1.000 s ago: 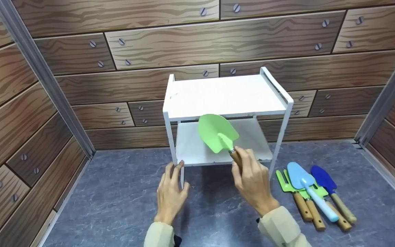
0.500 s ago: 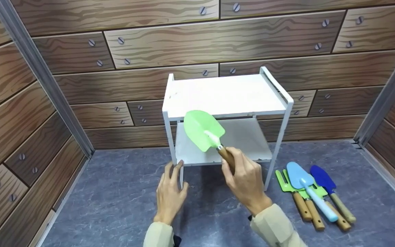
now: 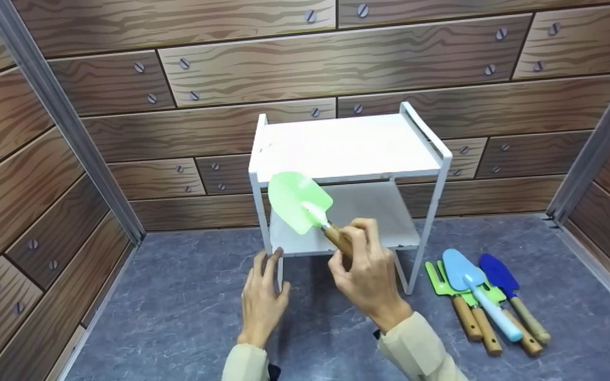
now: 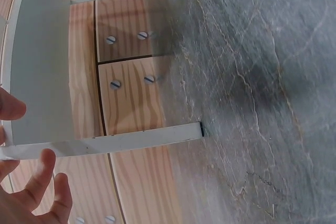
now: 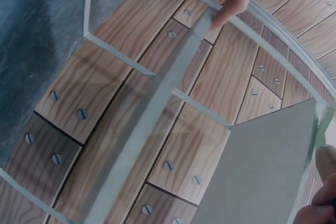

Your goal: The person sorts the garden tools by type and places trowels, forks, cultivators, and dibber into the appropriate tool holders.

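One trowel (image 3: 297,200) slants before the rack (image 3: 344,148), pinched in the right hand (image 3: 369,278); the left hand (image 3: 262,301), loosely spread, touches the rack's left front leg (image 4: 131,140).

The trowel (image 3: 299,202) is farther left than a second ago, its green blade now in front of the left part of the rack (image 3: 352,145) instead of near the middle; the right hand (image 3: 366,275) has shifted left with it, fingers arched more sharply; the rack's right front foot (image 3: 409,288), hidden earlier, now shows.
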The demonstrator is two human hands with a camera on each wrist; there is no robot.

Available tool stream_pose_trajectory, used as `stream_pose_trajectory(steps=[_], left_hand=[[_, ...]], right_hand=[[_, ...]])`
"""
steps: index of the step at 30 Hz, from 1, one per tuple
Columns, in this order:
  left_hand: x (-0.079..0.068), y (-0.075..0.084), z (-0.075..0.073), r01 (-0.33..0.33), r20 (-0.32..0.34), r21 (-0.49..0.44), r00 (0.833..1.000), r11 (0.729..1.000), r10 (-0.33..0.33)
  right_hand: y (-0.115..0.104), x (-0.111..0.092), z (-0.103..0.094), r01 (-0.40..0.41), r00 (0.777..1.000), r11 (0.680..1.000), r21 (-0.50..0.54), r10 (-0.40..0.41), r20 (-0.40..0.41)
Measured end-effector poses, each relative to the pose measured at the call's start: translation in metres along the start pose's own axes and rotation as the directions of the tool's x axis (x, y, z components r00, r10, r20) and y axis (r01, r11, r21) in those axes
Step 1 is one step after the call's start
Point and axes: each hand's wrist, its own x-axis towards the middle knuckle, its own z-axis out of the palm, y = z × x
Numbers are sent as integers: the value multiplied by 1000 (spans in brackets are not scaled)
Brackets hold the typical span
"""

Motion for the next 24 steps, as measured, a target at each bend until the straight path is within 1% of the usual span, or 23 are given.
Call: stream_pose_trajectory(steps=[5,11,14,17,20,22,24], left_hand=[[1,0,1,-2,-4,-1,1000,1000,2],[1,0,2,0,4,-1,1000,1000,0],[1,0,3,3,7,3,1000,1000,-3],[1,0,3,3,3,9,1000,1000,-3],[0,-1,2,3,-2,12,1000,1000,-3],[0,-1,2,7,-1,11,1000,1000,-7],[-1,0,2,13,7,7,1000,1000,-13]], right_hand=[[-6,5,0,-1,1000,999,44,2,-21],[-14,16,0,-12,996,995,98,21,-87],[-18,22,0,-3,991,993,115,19,-134],[-22,31,2,25,978,991,130,3,-208],[-27,42,6,59,957,986,154,-12,-291],[-30,49,8,77,944,983,168,-18,-331],[-33,54,9,93,936,980,176,-25,-350]])
